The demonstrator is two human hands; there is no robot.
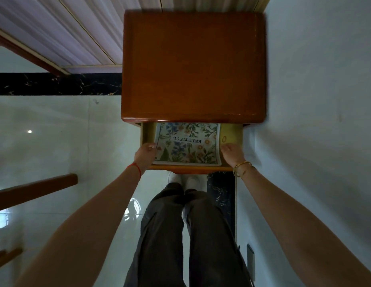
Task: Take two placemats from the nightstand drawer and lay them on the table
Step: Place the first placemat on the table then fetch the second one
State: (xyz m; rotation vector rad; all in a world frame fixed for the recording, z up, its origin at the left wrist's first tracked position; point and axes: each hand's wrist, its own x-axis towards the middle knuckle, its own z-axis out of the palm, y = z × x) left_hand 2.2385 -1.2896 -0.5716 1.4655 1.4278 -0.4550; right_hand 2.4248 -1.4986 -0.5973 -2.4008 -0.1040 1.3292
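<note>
- The nightstand (192, 65) has a bare brown top; its drawer (234, 129) stands pulled out at the nightstand's front, toward the person
- A flowered placemat (187, 141) printed BEAUTIFUL lies in the drawer, just in front of the nightstand's top edge; its far end is hidden under that top
- The left hand (145, 152) sits at the placemat's left edge, on the nightstand's left front side; the fingers bend down over the edge, but it cannot be told whether they have hold of it
- The right hand (231, 152) is at the right edge, fingers likewise bent; its hold cannot be told either
- A small yellow ring (224, 139) lies in the drawer, toward the nightstand's right side
- White shoes (186, 179) stand on the floor below the nightstand's drawer front
</note>
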